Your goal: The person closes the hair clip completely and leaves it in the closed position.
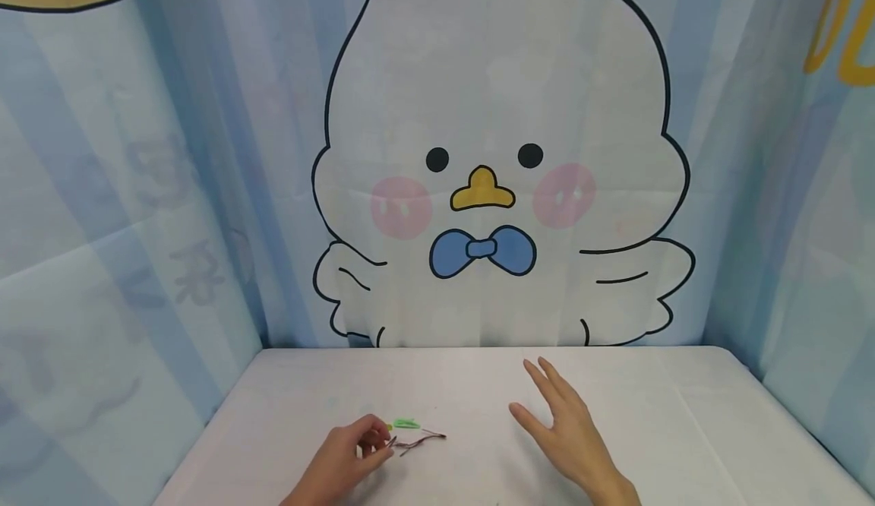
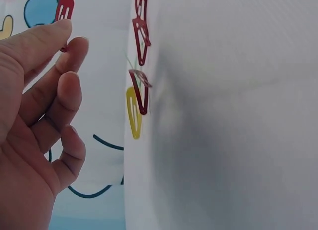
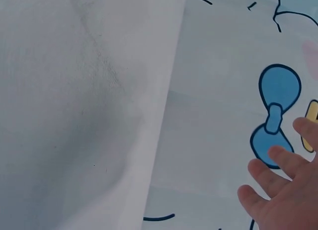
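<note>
Between the thumb and index finger of my left hand (image 1: 345, 449), a red snap hair clip (image 2: 64, 9) is pinched, raised off the white table. Beside that hand lie more snap clips: two dark red clips (image 2: 141, 38), a yellow clip (image 2: 133, 113) and some green clips (image 1: 406, 423). In the left wrist view the red ones overlap the yellow, and the green is mostly hidden behind them. My right hand (image 1: 574, 438) hovers over the right side of the table, its fingers spread and holding nothing.
The white table (image 1: 683, 430) runs back to a curtain (image 1: 492, 301) printed with a white chick in a blue bow tie. Striped blue and white curtains (image 1: 89, 210) hang along both sides.
</note>
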`<state>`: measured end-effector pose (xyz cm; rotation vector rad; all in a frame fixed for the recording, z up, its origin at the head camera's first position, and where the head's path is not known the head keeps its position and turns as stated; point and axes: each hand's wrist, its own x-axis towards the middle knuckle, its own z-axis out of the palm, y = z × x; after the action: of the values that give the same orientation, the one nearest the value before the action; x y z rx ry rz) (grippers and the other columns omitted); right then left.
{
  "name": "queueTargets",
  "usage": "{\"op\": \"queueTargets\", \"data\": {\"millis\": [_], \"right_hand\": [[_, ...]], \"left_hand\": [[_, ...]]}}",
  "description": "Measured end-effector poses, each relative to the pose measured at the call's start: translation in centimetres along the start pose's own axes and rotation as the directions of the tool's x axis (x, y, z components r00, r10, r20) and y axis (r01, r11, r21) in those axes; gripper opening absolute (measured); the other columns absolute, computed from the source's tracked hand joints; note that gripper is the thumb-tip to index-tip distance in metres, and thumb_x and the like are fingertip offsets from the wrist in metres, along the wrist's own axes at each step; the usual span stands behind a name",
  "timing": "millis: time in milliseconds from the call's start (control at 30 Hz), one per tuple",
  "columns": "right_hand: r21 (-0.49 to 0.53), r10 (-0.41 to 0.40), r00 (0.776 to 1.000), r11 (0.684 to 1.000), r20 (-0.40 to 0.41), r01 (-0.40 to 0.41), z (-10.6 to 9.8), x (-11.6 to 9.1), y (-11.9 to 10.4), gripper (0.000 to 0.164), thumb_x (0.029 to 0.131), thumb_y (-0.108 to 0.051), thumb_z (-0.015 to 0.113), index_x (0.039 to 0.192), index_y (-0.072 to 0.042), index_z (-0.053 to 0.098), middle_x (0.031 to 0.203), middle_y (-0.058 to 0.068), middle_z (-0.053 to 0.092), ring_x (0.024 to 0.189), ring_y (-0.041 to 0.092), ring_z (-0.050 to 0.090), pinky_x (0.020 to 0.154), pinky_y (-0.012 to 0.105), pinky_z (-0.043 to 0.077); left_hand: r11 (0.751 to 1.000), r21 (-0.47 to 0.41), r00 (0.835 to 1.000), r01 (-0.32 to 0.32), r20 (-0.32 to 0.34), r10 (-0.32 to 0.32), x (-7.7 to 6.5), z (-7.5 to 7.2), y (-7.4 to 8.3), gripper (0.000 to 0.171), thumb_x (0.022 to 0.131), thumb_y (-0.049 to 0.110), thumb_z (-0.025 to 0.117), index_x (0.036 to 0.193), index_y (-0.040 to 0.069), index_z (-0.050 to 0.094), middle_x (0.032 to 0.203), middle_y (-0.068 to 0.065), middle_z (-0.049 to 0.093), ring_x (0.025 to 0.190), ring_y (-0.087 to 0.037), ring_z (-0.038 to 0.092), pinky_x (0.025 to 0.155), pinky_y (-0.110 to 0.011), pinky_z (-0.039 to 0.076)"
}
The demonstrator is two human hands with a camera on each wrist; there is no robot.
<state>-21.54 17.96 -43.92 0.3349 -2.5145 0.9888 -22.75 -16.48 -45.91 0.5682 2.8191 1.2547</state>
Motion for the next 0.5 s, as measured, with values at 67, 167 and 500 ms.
{"op": "queueTargets", "data": {"millis": [67, 167, 500], "right_hand": [[-0.001, 0.002, 1.0, 1.0, 0.003, -0.002, 0.0, 0.0, -0.1, 0.068, 0.095, -0.046, 0.067, 0.152, -0.016, 0.046, 0.158, 0.018, 0.035, 0.139, 0.047, 0.037, 0.101, 0.071, 0.033], [-0.005, 0.002, 1.0, 1.0, 0.002, -0.002, -0.1, 0.1, -0.2, 0.068, 0.096, -0.048, 0.066, 0.152, -0.016, 0.046, 0.158, 0.019, 0.035, 0.138, 0.047, 0.037, 0.101, 0.071, 0.033], [-0.003, -0.009, 1.0, 1.0, -0.013, 0.009, -0.2, 0.1, -0.3, 0.067, 0.095, -0.043, 0.069, 0.151, -0.014, 0.047, 0.157, 0.019, 0.036, 0.138, 0.048, 0.038, 0.1, 0.072, 0.033]], "left_hand": [[1.0, -0.022, 1.0, -0.018, -0.017, 0.018, 0.1, 0.1, 0.3, 0.015, 0.089, 0.015, 0.077, 0.097, 0.013, 0.064, 0.081, 0.011, 0.065, 0.071, -0.007, 0.055, 0.065, -0.025, 0.047], [0.998, -0.062, 0.999, -0.029, -0.042, 0.027, 0.2, 0.2, 1.0, 0.016, 0.089, 0.015, 0.078, 0.097, 0.012, 0.064, 0.081, 0.01, 0.064, 0.071, -0.008, 0.054, 0.065, -0.026, 0.046], [0.982, -0.19, 0.996, -0.017, -0.087, 0.0, 0.8, 1.0, 2.4, 0.018, 0.087, 0.019, 0.081, 0.096, 0.011, 0.067, 0.084, 0.008, 0.065, 0.075, -0.011, 0.058, 0.068, -0.028, 0.043]]}}
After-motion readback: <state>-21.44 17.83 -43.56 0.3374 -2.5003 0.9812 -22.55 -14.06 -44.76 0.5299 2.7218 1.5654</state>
